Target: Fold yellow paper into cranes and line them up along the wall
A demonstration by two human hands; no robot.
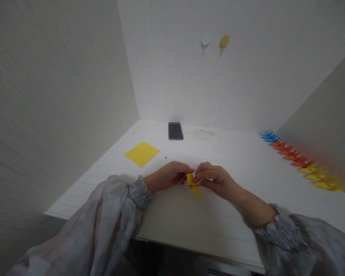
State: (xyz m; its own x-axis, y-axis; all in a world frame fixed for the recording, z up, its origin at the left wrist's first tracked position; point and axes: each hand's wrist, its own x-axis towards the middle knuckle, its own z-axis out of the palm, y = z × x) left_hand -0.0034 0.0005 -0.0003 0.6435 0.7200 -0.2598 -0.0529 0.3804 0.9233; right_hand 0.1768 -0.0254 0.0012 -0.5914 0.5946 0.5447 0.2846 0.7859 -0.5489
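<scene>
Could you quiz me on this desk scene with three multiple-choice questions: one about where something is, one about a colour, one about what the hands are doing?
1. Where does the flat yellow sheet lie?
A. left of the hands
B. among the folded pieces
C. on the dark phone

2. Which colour are the farthest pieces in the row of folded pieces?
A. green
B. blue
C. pink

3. How is the small yellow folded paper held?
A. lying untouched
B. left hand only
C. pinched between both hands

Answers: 1 A, it lies on the white table left of the left hand. 2 B, blue comes at the far end. 3 C, left hand and right hand both grip it.
</scene>
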